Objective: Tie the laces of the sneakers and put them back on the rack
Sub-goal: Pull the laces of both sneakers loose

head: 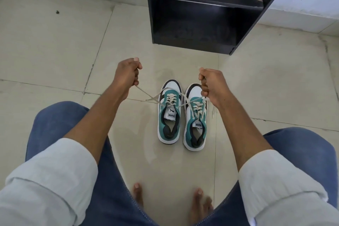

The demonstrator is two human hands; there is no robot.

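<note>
Two teal, white and dark sneakers stand side by side on the tiled floor, toes pointing away from me: the left sneaker (pixel 169 113) and the right sneaker (pixel 195 121). My left hand (pixel 126 77) is fisted around one cream lace end (pixel 145 93) of the left sneaker, pulled taut up and to the left. My right hand (pixel 211 86) grips the other lace end, which runs across the right sneaker. The two ends cross above the left sneaker's tongue. The right sneaker's laces lie loose, one end trailing on the floor at its right.
A black shoe rack (pixel 207 9) with open shelves stands on the floor beyond the sneakers, against a white wall. My knees in blue trousers and my bare feet (pixel 198 205) are at the bottom of the view. Beige tiles (pixel 55 46) surround the shoes.
</note>
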